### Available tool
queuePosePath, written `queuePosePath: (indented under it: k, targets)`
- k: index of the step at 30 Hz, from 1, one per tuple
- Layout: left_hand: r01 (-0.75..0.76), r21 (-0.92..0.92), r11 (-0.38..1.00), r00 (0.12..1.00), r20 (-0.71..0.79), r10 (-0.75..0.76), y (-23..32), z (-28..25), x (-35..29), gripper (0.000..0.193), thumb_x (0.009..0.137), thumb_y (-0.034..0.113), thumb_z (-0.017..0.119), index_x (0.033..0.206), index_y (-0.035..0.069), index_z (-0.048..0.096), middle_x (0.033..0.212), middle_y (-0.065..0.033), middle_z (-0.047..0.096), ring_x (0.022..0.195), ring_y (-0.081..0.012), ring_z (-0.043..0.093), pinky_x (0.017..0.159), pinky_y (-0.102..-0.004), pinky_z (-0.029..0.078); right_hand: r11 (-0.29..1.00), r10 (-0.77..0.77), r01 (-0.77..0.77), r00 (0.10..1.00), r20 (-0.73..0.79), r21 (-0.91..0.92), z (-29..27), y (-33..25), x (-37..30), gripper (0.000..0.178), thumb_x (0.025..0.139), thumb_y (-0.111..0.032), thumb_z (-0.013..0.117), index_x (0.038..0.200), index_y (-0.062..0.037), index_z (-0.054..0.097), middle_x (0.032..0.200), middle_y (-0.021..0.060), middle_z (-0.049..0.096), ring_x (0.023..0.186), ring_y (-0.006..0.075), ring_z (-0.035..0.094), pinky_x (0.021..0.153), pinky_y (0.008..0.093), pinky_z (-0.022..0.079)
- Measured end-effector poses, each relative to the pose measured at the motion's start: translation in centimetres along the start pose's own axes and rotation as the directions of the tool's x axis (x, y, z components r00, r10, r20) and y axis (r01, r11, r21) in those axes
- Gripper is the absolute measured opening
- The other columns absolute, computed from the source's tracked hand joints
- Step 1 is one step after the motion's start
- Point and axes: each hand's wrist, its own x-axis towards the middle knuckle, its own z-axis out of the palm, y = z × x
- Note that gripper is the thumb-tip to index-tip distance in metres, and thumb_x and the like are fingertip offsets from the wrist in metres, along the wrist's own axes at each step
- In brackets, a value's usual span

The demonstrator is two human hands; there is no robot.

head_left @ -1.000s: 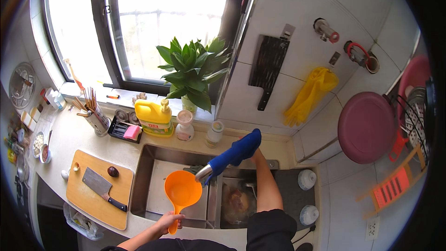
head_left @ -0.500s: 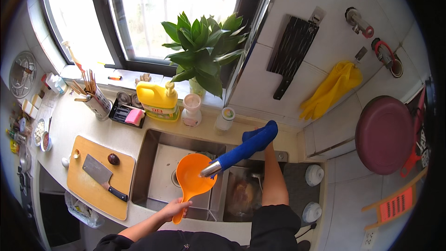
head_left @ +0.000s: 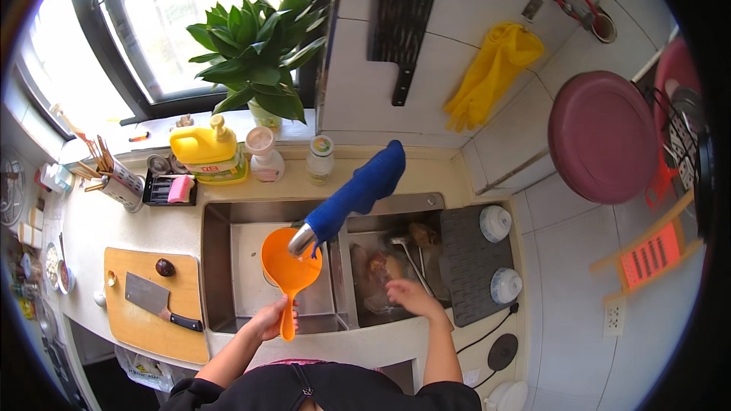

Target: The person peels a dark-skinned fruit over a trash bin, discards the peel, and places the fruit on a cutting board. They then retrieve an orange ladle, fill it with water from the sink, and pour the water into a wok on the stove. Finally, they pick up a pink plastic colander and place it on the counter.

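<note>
My left hand (head_left: 268, 320) is wrapped round the handle of an orange water scoop (head_left: 301, 274) over the left sink basin (head_left: 247, 289). The scoop's bowl lies under the metal spout of a faucet (head_left: 354, 192) that is covered in blue cloth. My right hand (head_left: 413, 297) hangs over the right basin (head_left: 358, 316), fingers loosely apart and holding nothing. Left of its fingertips a reddish-brown piece (head_left: 378, 266), perhaps meat, lies in cloudy water. Beside it leans a long-handled metal utensil (head_left: 411, 259); a brown lump (head_left: 423, 234) sits behind.
On the left, a wooden board (head_left: 145, 323) bears a cleaver (head_left: 147, 293) and a dark round vegetable (head_left: 164, 267). A yellow jug (head_left: 205, 154), jars and a potted plant (head_left: 263, 53) line the back. A grey drying mat (head_left: 472, 278) with two bowls lies at the right.
My right hand has left the faucet and come down over the right basin. The scoop stays in my left hand under the spout. The view has shifted to the right.
</note>
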Motion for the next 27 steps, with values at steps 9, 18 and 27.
queuePosePath:
  k: [9,18,27]
  targets:
    - [-0.037,0.092,0.995,0.995,-0.094,0.046,-1.4,-1.4,1.0,0.019,0.083,0.019,0.055,0.088,0.006,0.043,0.059,-0.0027,0.043,0.044,-0.0119,0.041,0.042,-0.0258,0.037,0.802,0.05,0.001,0.996,0.068,-0.598,6.6,0.6,-6.8,0.038,0.083,-0.027,0.054,0.114,-0.0037,0.053,0.108,0.0194,0.057,0.1,0.0336,0.055,0.085,0.0384,0.043]
    - [-0.109,0.153,0.982,0.992,-0.052,0.118,-2.1,-0.4,-0.6,0.013,0.083,0.006,0.056,0.086,0.007,0.043,0.06,-0.0009,0.042,0.044,-0.0098,0.041,0.041,-0.0237,0.036,0.755,-0.064,0.11,0.993,0.095,-0.646,9.2,2.2,-8.7,0.035,0.081,-0.025,0.054,0.11,-0.0047,0.055,0.103,0.0213,0.058,0.096,0.0366,0.055,0.083,0.0436,0.044]
    - [-0.167,0.174,0.97,0.985,-0.013,0.172,-2.2,0.2,-1.7,0.013,0.082,0.006,0.055,0.083,0.007,0.043,0.061,-0.0006,0.043,0.044,-0.0093,0.042,0.043,-0.023,0.037,0.726,-0.07,0.092,0.996,0.059,-0.681,9.4,1.9,-9.7,0.036,0.082,-0.027,0.053,0.111,-0.0055,0.054,0.103,0.0205,0.057,0.096,0.0362,0.055,0.083,0.0435,0.045]
